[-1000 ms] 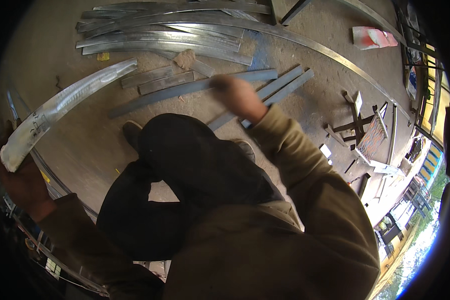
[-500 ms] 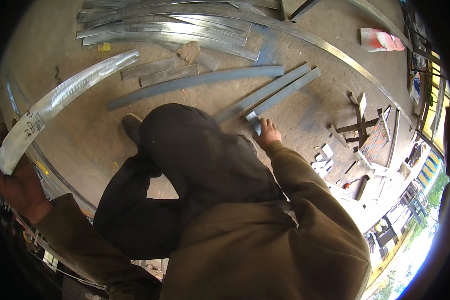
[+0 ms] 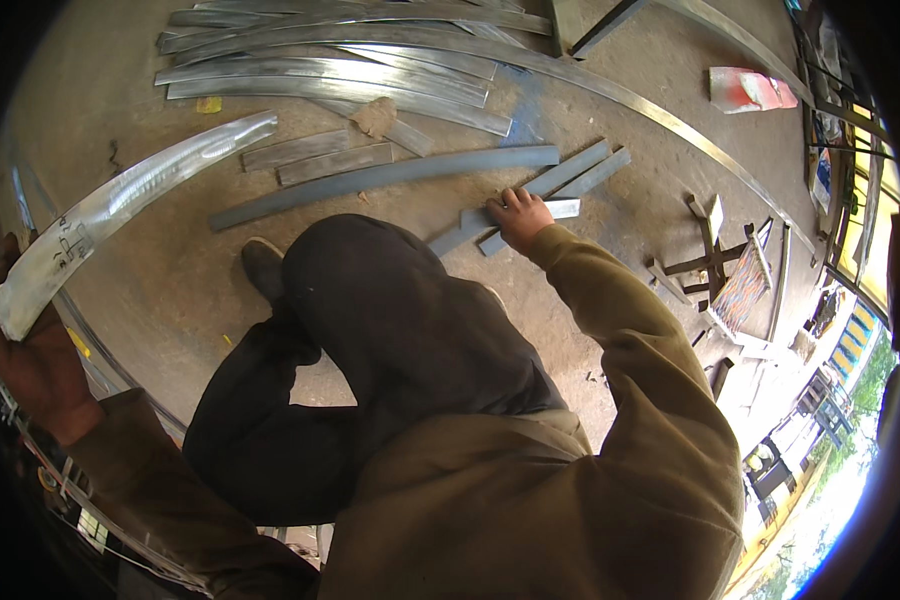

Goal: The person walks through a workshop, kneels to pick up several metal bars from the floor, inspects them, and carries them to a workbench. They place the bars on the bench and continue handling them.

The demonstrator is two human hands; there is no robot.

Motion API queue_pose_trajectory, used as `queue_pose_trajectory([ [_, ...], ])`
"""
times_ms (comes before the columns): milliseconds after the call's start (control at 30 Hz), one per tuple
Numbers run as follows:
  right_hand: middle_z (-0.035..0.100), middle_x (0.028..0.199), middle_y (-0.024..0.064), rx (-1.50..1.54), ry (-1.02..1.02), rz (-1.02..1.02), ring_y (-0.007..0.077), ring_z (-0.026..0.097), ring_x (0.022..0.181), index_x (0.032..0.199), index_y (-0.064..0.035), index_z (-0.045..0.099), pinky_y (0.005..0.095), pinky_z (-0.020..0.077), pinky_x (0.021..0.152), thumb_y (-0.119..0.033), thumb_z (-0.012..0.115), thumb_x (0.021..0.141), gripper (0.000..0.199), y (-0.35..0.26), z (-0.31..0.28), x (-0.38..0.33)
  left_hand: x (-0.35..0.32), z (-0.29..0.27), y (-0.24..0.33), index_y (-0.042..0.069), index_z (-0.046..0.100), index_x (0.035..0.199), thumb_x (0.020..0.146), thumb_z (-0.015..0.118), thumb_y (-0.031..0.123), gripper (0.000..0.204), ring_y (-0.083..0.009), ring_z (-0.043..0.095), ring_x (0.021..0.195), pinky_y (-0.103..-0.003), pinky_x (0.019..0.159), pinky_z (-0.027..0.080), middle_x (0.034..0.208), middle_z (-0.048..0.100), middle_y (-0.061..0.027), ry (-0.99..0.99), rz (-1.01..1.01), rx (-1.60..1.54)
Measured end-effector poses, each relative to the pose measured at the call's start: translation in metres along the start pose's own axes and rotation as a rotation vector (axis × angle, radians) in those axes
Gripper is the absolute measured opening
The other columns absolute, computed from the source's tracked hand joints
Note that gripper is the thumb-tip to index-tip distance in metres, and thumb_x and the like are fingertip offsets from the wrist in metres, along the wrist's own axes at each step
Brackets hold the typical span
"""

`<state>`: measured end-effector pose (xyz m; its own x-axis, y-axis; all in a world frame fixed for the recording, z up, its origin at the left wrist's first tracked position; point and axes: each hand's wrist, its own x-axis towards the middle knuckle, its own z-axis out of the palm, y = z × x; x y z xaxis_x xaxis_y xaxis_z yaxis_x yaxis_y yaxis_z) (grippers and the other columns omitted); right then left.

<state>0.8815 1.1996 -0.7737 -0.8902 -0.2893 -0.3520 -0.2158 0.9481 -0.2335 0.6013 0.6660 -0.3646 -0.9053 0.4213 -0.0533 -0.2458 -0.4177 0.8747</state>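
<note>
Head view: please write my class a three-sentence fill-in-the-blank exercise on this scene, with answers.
1. The left hand holds the marked silver strip by its ____ (upper/lower) end in the picture.
2. Beneath the right hand and its short metal piece lie ____ straight blue-grey bars.
3. The small block below the left end of the metal pile is ____ in colour.
Missing words: lower; two; yellow.

Bare brown floor (image 3: 170, 290) in front of me, strewn with metal.
On it I see a heap of shiny strips (image 3: 330, 75), with a yellow scrap (image 3: 209, 104) near its lower left; closer to me, two short grey bars (image 3: 336, 163), a long blue-grey bar (image 3: 390, 182) and two slanting bars (image 3: 570, 167); to my right, a red-and-white piece (image 3: 745, 90) and a dark-legged frame with a patterned panel (image 3: 743, 285).
</note>
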Motion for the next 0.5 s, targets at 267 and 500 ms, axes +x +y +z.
queue_pose_trajectory([
  [267, 0.060, 0.123, 0.0110, -0.078, -0.111, -0.136, 0.0317, 0.058, 0.115, 0.132, -0.0202, 0.062, 0.0436, 0.0501, 0.091, -0.018, 0.058, 0.091, 0.041, -0.009, 0.006, 0.022, 0.013, 0.047, -0.026, -0.003, 0.046, 0.146, 0.110, 0.041, 0.013, 0.039, -0.0296, 0.050, 0.140, -0.046, 0.124, 0.035, 0.148, 0.052, -0.0216, 0.740, 0.221, 0.502],
  [500, 0.061, 0.117, 0.0115, -0.054, -0.104, -0.169, 0.0327, 0.058, 0.112, 0.128, -0.0174, 0.064, 0.0461, 0.0525, 0.088, -0.017, 0.063, 0.082, 0.046, -0.006, 0.013, 0.027, 0.006, 0.030, -0.019, 0.005, 0.060, 0.128, 0.112, 0.042, 0.029, 0.034, -0.0333, 0.052, 0.138, -0.050, 0.124, 0.034, 0.130, 0.065, -0.0151, 0.473, 0.208, 0.361],
])
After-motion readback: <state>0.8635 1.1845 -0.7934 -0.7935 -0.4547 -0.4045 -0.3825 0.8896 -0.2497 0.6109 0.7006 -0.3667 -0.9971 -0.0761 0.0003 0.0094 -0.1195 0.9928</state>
